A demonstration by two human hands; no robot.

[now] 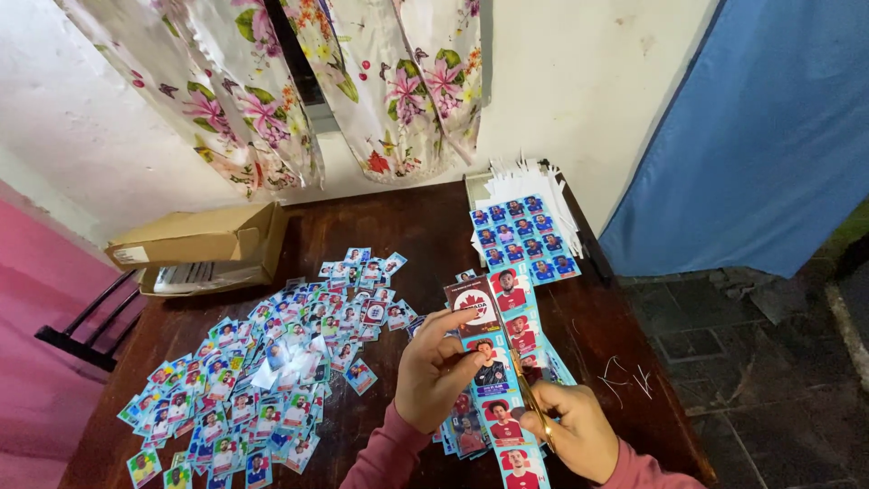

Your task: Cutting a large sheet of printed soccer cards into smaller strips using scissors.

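Here your left hand pinches the sticker sheet at its left edge, thumb on top near the upper cards, the fingers curled onto the printed face. The sheet runs from just above that hand down toward you, lifted over the dark wooden bench, with its lower end passing between both hands. Your right hand is closed round the handles of a pair of scissors; the thin blades point up and away from you, lying along a column line in the middle of the sheet, so the paper sits right at the blades and touches both hands. To your left a loose heap of cut stickers spreads over the bench. Beyond the sheet lies a stack of uncut sheets near the far right corner. A cardboard box rests at the far left, under the flowered curtain.
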